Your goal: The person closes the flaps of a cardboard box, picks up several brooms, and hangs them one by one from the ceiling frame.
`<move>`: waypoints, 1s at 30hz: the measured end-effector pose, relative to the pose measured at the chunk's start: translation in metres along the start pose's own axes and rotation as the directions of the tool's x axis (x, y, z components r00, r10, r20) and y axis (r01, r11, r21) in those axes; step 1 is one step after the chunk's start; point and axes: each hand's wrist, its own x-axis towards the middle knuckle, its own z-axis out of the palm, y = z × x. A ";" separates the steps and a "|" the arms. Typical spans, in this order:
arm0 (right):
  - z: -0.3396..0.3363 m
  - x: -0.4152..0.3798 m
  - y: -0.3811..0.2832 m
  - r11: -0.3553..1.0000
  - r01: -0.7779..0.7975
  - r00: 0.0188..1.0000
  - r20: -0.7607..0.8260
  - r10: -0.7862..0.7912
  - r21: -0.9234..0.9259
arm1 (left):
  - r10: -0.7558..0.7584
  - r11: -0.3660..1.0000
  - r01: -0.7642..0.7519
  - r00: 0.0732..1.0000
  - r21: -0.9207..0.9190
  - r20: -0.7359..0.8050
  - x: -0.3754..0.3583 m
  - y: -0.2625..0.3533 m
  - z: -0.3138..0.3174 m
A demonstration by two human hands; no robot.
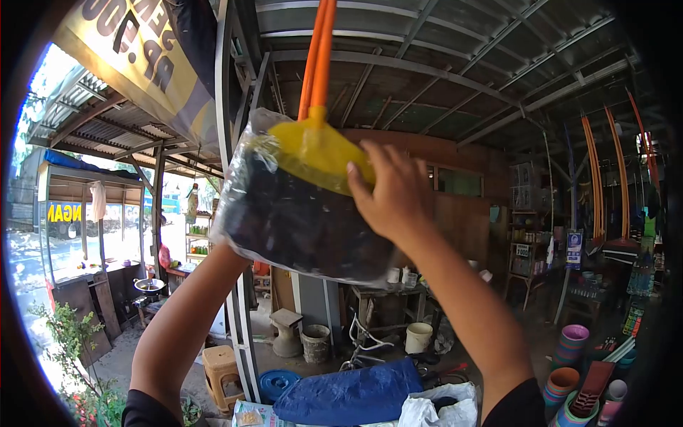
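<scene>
A broom [306, 206] with a yellow top and dark bristles, wrapped in clear plastic, is raised in front of me. Its orange handles [318, 64] run up out of view; more than one shows. My right hand [395, 188] lies against the right side of the yellow part, fingers apart and pointing up and left. The left forearm reaches up behind the lower left of the wrapped head, which hides my left hand.
Below are a blue wrapped bundle [348, 391], white sacks [441, 409] and a brown stool [222, 373]. A metal post [245, 341] stands left of centre. Stacked pots [562, 384] are at lower right, with brooms [620, 245] hanging above.
</scene>
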 end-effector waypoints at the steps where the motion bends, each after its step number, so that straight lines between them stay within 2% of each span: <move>1: 0.007 -0.009 -0.009 1.000 -0.004 1.000 0.006 0.004 0.007 | 0.185 0.887 -0.186 0.982 0.423 0.043 -0.006 -0.003 -0.001; 2: 0.013 -0.019 -0.018 1.000 0.010 1.000 0.021 -0.011 0.029 | 0.322 0.574 -0.328 0.933 0.750 0.161 -0.011 -0.004 -0.004; 3: 0.019 -0.028 -0.026 0.998 0.023 0.999 0.039 -0.025 0.052 | 0.314 0.576 -0.315 0.937 0.754 0.151 -0.024 0.002 -0.006; 4: 0.026 -0.037 -0.033 0.998 0.015 0.999 0.049 -0.018 0.060 | 0.318 -0.018 -0.359 0.883 0.933 0.346 -0.042 0.015 -0.005; 5: 0.033 -0.046 -0.040 0.998 0.033 0.998 0.054 -0.036 0.048 | 0.191 -0.604 -0.309 0.840 0.735 0.509 -0.056 0.024 -0.005; 6: 0.039 -0.053 -0.047 0.998 0.051 0.997 0.062 -0.053 0.036 | 0.180 -0.597 -0.307 0.849 0.741 0.497 -0.066 0.025 -0.008; 8: 0.048 -0.064 -0.057 0.999 0.044 0.992 0.120 -0.047 0.020 | 0.164 -0.740 -0.155 0.902 0.655 0.399 -0.083 0.021 -0.017; 9: 0.052 -0.066 -0.061 0.999 0.047 0.995 0.087 -0.049 0.026 | 0.178 -0.650 -0.126 0.934 0.749 0.311 -0.091 0.017 -0.027; 10: 0.054 -0.070 -0.063 0.998 0.048 0.997 0.056 -0.050 0.029 | 0.159 -0.639 -0.133 0.941 0.757 0.300 -0.104 0.011 -0.034; 12: 0.050 -0.084 -0.068 0.999 -0.012 0.996 0.089 0.007 0.049 | 0.152 -0.597 0.072 0.988 0.799 0.025 -0.129 -0.001 -0.034; 13: 0.045 -0.096 -0.071 0.998 -0.024 0.994 0.110 0.018 0.051 | 0.170 -0.662 0.079 0.984 0.746 0.047 -0.139 -0.012 -0.033; 14: 0.040 -0.112 -0.073 0.998 -0.040 0.991 0.133 0.033 0.050 | 0.151 -0.637 0.123 0.988 0.761 -0.033 -0.149 -0.020 -0.027; 16: 0.023 -0.166 -0.078 0.985 -0.084 0.964 0.262 0.042 0.150 | 0.125 -0.550 0.086 0.992 0.830 -0.021 -0.176 -0.041 -0.015; 17: 0.011 -0.201 -0.082 0.974 -0.110 0.941 0.336 0.039 0.196 | 0.056 -0.533 0.078 0.997 0.843 -0.056 -0.193 -0.052 -0.008; 19: -0.023 -0.284 -0.088 0.925 -0.256 0.825 0.562 0.059 0.279 | -0.103 -0.433 0.101 0.982 0.896 -0.161 -0.237 -0.080 0.004; 21: -0.066 -0.389 -0.092 0.852 -0.485 0.628 0.757 0.180 0.200 | -0.306 -0.356 0.119 0.922 0.927 -0.236 -0.294 -0.111 0.015; 22: -0.097 -0.448 -0.096 0.803 -0.596 0.374 0.889 0.264 0.012 | -0.359 -0.267 0.121 0.908 0.956 -0.215 -0.319 -0.129 0.026; 23: -0.133 -0.501 -0.096 0.727 -0.676 0.180 0.930 0.320 -0.120 | -0.445 -0.158 0.205 0.858 0.966 -0.255 -0.351 -0.150 0.032; 24: -0.175 -0.581 -0.100 0.662 -0.686 0.006 0.908 0.420 -0.302 | -0.520 -0.061 0.282 0.810 0.958 -0.271 -0.381 -0.169 0.043; 25: -0.232 -0.649 -0.108 0.516 -0.711 -0.165 0.826 0.539 -0.479 | -0.559 -0.030 0.314 0.782 0.949 -0.277 -0.415 -0.192 0.056; 26: -0.294 -0.701 -0.119 0.522 -0.559 -0.260 0.734 0.628 -0.644 | -0.610 0.019 0.402 0.730 0.915 -0.308 -0.450 -0.215 0.072; 27: -0.359 -0.741 -0.127 0.375 -0.541 -0.406 0.624 0.667 -0.753 | -0.678 -0.028 0.407 0.664 0.913 -0.317 -0.505 -0.244 0.080; 28: -0.412 -0.754 -0.133 0.221 -0.314 -0.647 0.379 0.661 -0.923 | -0.711 0.059 0.483 0.635 0.874 -0.302 -0.534 -0.266 0.108; 29: -0.467 -0.772 -0.146 0.081 -0.209 -0.685 0.205 0.699 -0.975 | -0.813 -0.007 0.513 0.497 0.859 -0.304 -0.556 -0.288 0.137; 30: -0.519 -0.788 -0.159 -0.056 -0.086 -0.748 0.027 0.663 -0.995 | -0.852 0.053 0.454 0.486 0.889 -0.197 -0.588 -0.306 0.162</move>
